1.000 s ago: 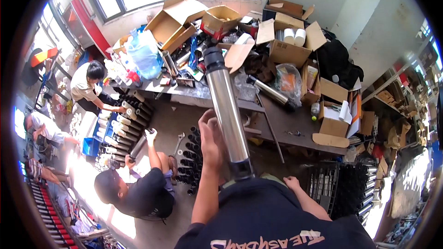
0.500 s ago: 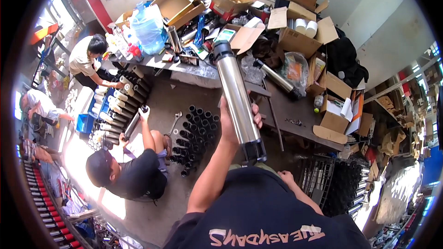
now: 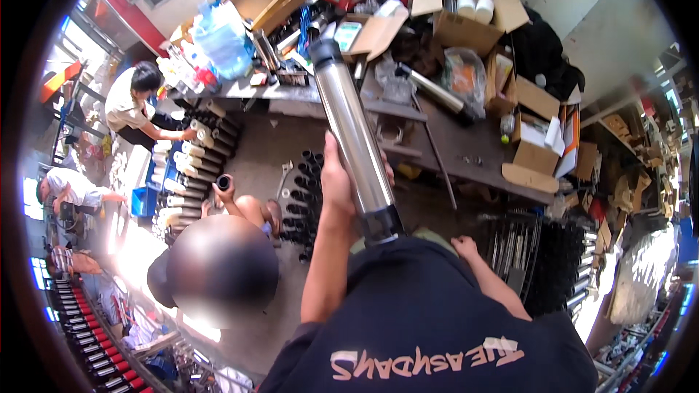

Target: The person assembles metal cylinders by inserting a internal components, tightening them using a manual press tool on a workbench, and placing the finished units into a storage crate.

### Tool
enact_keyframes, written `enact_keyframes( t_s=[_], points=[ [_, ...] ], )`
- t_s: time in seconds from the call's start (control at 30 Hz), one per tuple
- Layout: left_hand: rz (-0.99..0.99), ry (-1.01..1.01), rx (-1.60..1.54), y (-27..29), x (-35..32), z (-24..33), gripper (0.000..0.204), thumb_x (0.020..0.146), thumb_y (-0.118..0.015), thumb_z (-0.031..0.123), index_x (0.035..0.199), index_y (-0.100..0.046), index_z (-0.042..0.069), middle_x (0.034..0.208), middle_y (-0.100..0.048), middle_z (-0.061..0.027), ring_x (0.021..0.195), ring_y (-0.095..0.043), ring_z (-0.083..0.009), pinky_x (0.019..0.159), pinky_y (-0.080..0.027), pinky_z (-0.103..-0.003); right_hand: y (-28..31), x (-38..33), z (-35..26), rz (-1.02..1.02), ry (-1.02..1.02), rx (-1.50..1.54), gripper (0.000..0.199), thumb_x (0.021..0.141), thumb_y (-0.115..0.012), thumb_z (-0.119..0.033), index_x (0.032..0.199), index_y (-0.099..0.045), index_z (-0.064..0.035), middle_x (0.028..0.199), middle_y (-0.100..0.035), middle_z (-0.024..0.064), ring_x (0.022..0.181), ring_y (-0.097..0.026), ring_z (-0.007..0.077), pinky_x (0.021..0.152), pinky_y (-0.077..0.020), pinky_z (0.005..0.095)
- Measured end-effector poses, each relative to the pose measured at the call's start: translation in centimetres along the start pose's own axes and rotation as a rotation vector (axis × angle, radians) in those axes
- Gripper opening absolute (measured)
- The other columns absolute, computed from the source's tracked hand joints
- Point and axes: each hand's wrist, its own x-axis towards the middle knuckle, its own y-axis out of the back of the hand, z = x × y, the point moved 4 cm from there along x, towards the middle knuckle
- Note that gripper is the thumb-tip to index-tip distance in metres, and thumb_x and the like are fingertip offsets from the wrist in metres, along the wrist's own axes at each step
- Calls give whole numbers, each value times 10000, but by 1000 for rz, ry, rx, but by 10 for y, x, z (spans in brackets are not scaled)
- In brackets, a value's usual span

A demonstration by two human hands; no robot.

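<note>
A shiny steel cylinder [image 3: 353, 135] with black end caps is gripped in my left hand [image 3: 336, 182]. It slants across the middle of the view, its far end reaching over the workbench [image 3: 480, 167] edge and its near cap close to my shirt. My thumb lies along its left side, and fingertips show on its right. Low beside my right leg is my right hand [image 3: 464, 246], apart from the cylinder; its fingers are too hidden to read. A similar steel cylinder [image 3: 437, 92] with black ends lies on the bench.
Cardboard boxes [image 3: 470, 33] and a big blue plastic bottle [image 3: 222, 40] crowd the bench. Black tubes [image 3: 302, 204] stand on the floor, with a wrench [image 3: 285, 175] beside them. A crouching co-worker holds a dark tube [image 3: 222, 184]; another person [image 3: 135, 105] reaches toward stacked cylinders [image 3: 207, 138].
The steel cylinder has shifted a little left and up with my left hand. The crouching co-worker's tube has turned, its round end now facing up. My right hand appears slightly higher.
</note>
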Motion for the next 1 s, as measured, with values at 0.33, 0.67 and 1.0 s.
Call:
enact_keyframes(
  t_s=[0.33,0.67,1.0],
  points=[
    [-385,-33,-314,-13,-26,6,758,1003,-252,642,1491,-328,66,881,-554,-158,615,-577,-275,547,-506,-430,28,-62,-45,35,185,251,365,933,-647,-358,951,-709,1,801,-722,83,740,-674,156,711,-532,310],
    [9,-101,560,-31,-24,-52,617,1055,-261,555,1135,-549,15,821,-655,-164,611,-666,-286,563,-576,-403,149,-204,-180,-15,415,783,379,934,-695,-265,1215,-632,-18,1106,-696,120,1002,-668,186,894,-529,320],
    [-761,118,1309,-173,-54,-287,413,1057,-491,237,1347,-526,-55,1103,-662,-127,1033,-611,-191,947,-466,-302,201,-224,-61,-193,165,1909,329,876,-744,-293,1077,-660,-46,936,-708,82,798,-673,172,734,-541,310]
  ],
)
